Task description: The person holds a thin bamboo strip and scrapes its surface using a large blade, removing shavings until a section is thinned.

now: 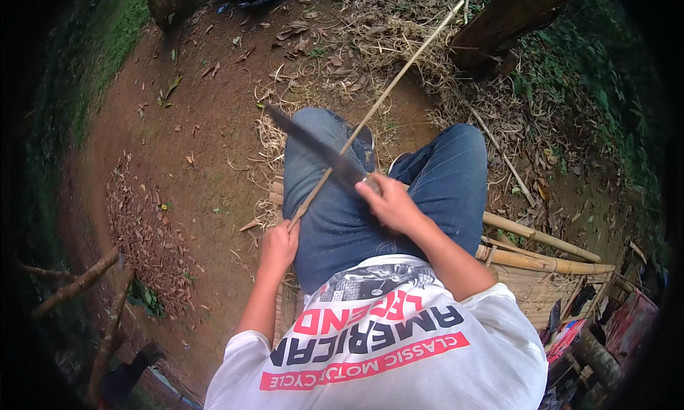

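My left hand (279, 247) is closed around the near end of a long, thin bamboo strip (390, 86), beside my left thigh. From there the strip slants up and to the right, past my knees, its far end over the ground litter. In my right hand (390, 202) is the handle of a machete (313, 145), held above my lap. Its dark, broad blade points up and left and crosses over the strip, slightly blurred. Whether the blade touches the strip I cannot tell. The fingers of my left hand partly hide the strip's near end.
I sit on a bamboo bench (527, 289), its poles reaching out to the right. Pale curled shavings (385, 43) lie heaped ahead, near a tree trunk (509, 22). Cut branches (78, 285) stand at the left, and dry leaves (153, 246) cover part of the dirt.
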The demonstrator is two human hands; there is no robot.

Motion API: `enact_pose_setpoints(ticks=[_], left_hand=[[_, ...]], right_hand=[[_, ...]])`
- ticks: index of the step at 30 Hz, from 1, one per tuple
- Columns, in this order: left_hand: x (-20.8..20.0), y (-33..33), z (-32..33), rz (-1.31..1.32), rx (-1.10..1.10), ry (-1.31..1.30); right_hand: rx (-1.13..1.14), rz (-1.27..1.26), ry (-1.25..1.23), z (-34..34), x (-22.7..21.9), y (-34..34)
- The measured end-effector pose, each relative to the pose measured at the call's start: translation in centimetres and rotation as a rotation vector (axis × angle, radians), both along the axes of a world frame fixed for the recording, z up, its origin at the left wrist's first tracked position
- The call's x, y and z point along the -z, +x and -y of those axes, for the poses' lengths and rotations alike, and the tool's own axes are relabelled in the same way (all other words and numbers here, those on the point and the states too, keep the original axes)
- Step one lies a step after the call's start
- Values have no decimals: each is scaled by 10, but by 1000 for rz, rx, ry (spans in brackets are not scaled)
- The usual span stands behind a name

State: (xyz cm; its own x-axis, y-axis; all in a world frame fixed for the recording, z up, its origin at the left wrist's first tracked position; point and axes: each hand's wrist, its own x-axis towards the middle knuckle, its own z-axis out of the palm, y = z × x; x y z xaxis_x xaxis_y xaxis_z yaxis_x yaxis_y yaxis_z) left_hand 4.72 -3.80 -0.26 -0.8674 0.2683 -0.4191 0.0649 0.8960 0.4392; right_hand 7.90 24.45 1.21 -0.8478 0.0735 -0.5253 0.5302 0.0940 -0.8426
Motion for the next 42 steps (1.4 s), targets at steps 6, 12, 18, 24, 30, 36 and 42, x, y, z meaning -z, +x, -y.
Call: enact_pose_setpoints(ticks=[6, 12, 18, 24, 30, 36, 42], left_hand=[[5, 3, 7, 58, -44, 112], [10, -13, 8, 193, -30, 189], [6, -23, 9, 312, -55, 264], [7, -29, 6, 372, -121, 233], [16, -25, 11, 350, -112, 215], [4, -22, 4, 246, -63, 169], [4, -23, 5, 282, -83, 241]], right_hand=[[11, -198, 87, -6, 10, -8], [132, -188, 243, -20, 7, -25], [16, -324, 378, -10, 1, -21], [-286, -565, 569, 23, 17, 2], [-430, -407, 719, 19, 14, -10], [-535, -563, 891, -18, 21, -18], [-558, -554, 997, -44, 16, -15]])
